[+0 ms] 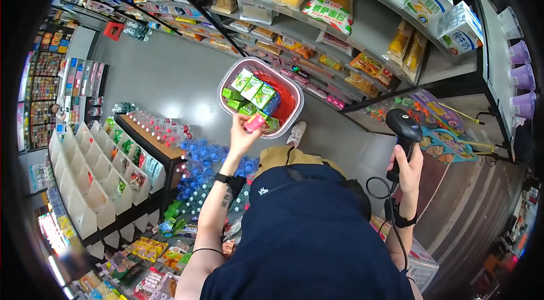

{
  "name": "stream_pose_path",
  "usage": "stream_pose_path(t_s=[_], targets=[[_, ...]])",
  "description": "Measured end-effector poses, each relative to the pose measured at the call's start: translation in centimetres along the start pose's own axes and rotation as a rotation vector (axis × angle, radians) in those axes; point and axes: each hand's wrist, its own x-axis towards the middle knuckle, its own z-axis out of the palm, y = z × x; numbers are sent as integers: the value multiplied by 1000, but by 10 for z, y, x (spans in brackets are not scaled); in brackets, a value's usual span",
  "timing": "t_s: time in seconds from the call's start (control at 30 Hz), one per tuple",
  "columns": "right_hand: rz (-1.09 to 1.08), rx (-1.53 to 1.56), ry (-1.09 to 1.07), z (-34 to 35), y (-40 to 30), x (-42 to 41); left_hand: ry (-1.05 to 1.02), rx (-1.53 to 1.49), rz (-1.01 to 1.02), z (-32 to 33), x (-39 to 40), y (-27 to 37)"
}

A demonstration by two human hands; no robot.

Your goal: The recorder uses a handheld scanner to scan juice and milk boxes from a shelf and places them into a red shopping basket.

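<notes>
My left hand (244,132) holds a small pink-and-red packet (255,122) over the near rim of a pink plastic basket (297,108). In the basket are several green-and-white cartons (253,87), smaller green boxes (233,94) and something blue beside them; a red lining or object shows on its right side. Out to the right, my right hand (409,166) grips a black handheld barcode scanner (403,125) by its handle, with its cable hanging down past my wrist. Whether the trigger is pressed cannot be seen.
Shelves of packaged bread (329,9) and milk cartons (461,30) run along the top and right. On the left are a white divided display rack (91,176), a table edge (146,134) and many bottles (204,164) on the floor. Snack bags (146,249) lie at lower left.
</notes>
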Motion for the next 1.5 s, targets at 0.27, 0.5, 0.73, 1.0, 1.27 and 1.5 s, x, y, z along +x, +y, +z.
stream_pose_path(t_s=[0.27,0.5,0.73,1.0,1.27,1.5], targets=[[-3,-85,18,9,-16,-15,-134,588,314,81,54,-32],[84,-113,118,15,-26,-34,-231,884,271,124,93,-84],[149,-131,189,23,-37,-51,-344,1043,240,147,118,-134],[184,-154,252,31,-42,-63,-510,1069,144,147,135,-165],[259,-108,299,46,-47,-63,-721,1014,-44,151,142,-203],[162,-211,179,34,-33,-51,-681,949,-42,148,144,-196]])
